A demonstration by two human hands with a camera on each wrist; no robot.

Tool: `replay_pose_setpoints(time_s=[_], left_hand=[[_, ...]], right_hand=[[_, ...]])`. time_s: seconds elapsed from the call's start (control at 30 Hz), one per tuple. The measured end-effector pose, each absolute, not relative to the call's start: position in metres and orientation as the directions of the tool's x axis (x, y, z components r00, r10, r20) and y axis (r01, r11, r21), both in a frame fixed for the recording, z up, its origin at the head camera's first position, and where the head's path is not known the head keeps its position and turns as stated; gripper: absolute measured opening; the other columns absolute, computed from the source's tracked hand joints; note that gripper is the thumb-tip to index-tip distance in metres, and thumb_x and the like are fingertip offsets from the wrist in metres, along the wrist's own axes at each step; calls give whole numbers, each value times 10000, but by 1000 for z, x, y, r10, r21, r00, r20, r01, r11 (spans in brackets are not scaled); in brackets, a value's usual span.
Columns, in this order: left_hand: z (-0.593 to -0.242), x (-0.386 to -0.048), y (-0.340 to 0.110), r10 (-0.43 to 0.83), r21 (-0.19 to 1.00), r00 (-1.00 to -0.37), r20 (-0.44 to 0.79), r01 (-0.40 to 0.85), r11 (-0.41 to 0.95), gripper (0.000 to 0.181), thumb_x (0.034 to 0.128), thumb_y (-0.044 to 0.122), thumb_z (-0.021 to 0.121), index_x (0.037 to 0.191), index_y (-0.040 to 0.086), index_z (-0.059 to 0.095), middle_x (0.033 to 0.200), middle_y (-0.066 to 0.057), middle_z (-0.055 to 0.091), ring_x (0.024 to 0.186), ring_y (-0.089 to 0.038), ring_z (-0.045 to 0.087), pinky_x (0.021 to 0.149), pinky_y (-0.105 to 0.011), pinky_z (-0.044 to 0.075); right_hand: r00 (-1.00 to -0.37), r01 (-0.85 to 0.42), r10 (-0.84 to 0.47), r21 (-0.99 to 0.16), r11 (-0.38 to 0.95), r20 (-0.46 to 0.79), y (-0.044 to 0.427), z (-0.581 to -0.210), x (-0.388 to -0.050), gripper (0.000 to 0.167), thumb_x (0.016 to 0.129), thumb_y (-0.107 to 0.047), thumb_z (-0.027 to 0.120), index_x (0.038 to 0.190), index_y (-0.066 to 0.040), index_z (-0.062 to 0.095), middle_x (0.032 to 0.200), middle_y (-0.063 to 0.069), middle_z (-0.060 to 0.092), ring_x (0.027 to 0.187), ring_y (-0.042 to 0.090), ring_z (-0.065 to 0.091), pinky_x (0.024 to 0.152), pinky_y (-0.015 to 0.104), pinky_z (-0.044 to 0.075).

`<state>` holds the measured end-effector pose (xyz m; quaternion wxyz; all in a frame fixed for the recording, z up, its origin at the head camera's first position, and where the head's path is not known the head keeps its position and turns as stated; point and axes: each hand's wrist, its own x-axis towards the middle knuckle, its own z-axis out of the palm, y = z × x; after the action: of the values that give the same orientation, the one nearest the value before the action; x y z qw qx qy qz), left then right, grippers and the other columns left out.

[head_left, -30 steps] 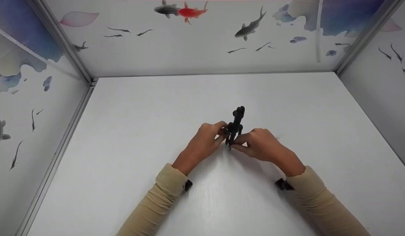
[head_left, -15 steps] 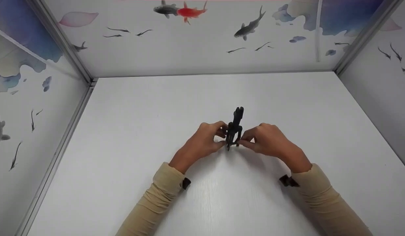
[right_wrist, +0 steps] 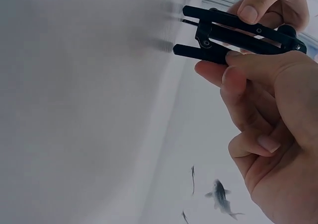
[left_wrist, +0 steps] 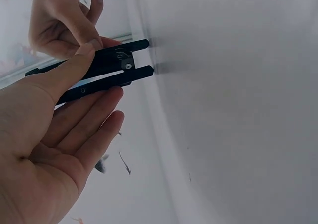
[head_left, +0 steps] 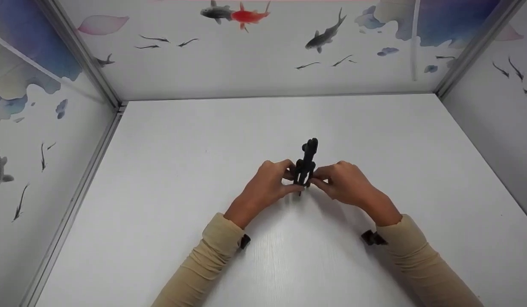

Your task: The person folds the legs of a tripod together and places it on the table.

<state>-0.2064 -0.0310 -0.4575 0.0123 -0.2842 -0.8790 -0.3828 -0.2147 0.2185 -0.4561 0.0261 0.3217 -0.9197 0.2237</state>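
A black jointed device with slim legs (head_left: 307, 157) stands upright near the middle of the white table. On its left side, the left hand (head_left: 267, 181) pinches a leg, thumb reaching across the near side. The right hand (head_left: 345, 182) pinches the lower right leg between thumb and fingertips. Seen from the left wrist, two parallel black bars (left_wrist: 134, 75) extend past the left hand (left_wrist: 64, 119), joined by a small bracket with a screw. In the right wrist view the right hand (right_wrist: 268, 105) grips the lower bar (right_wrist: 201, 53). The device's far side is hidden.
White panels with printed fish (head_left: 325, 37) and ink shapes enclose the table (head_left: 182, 128) at the back and both sides, with metal framing (head_left: 90, 64) at the corners. Both forearms wear beige sleeves with small black devices (head_left: 373, 238) at the wrists.
The right hand has moved from the middle of the device to its right leg. The left thumb has shifted right across the lower part, and the device's top has turned slightly.
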Motion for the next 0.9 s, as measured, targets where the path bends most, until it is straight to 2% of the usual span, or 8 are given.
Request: replay_pose_setpoints(time_s=[0.1, 0.2, 0.4, 0.67, 0.9], left_hand=[[-458, -205, -30, 466, 646, -850, 247, 502, 575, 365, 882, 279, 921, 1136, 83, 749, 1076, -41, 842, 1056, -208, 788, 921, -346, 584], [-459, -204, -29, 449, 643, -858, 252, 495, 585, 358, 870, 286, 929, 1109, 89, 751, 1047, -46, 842, 1042, -247, 773, 866, -355, 567], [-460, -204, -29, 435, 655, -862, 260, 489, 577, 355, 858, 290, 936, 1078, 84, 749, 1026, -65, 837, 1039, -280, 768, 800, -342, 541], [-461, -203, -29, 425, 675, -873, 240, 464, 573, 356, 848, 305, 942, 1067, 102, 749, 972, -50, 836, 969, -269, 710, 776, -304, 428], [-462, -203, -30, 431, 685, -869, 242, 468, 558, 346, 852, 300, 939, 1066, 102, 753, 974, -54, 834, 1001, -267, 734, 779, -300, 443]], right_hand=[[-796, -591, -579, -434, 679, 178, 218, -457, -215, 113, 1026, -196, 770, 979, -115, 834, 605, -72, 692, 484, -18, 523, 552, 247, 422], [-799, -580, -579, -469, 667, 164, 218, -457, -215, 118, 1038, -197, 754, 989, -121, 830, 580, -71, 679, 465, -32, 546, 562, 246, 425], [-805, -556, -576, -518, 650, 141, 218, -458, -215, 113, 1044, -186, 744, 1001, -120, 825, 683, -20, 769, 470, -34, 599, 596, 242, 444], [-803, -539, -583, -573, 618, 127, 218, -461, -217, 111, 1049, -164, 732, 1018, -104, 819, 706, -10, 781, 475, -9, 622, 565, 229, 421], [-801, -523, -586, -622, 583, 124, 219, -462, -218, 93, 1043, -139, 735, 1053, -138, 828, 836, 7, 835, 480, 37, 651, 538, 217, 417]])
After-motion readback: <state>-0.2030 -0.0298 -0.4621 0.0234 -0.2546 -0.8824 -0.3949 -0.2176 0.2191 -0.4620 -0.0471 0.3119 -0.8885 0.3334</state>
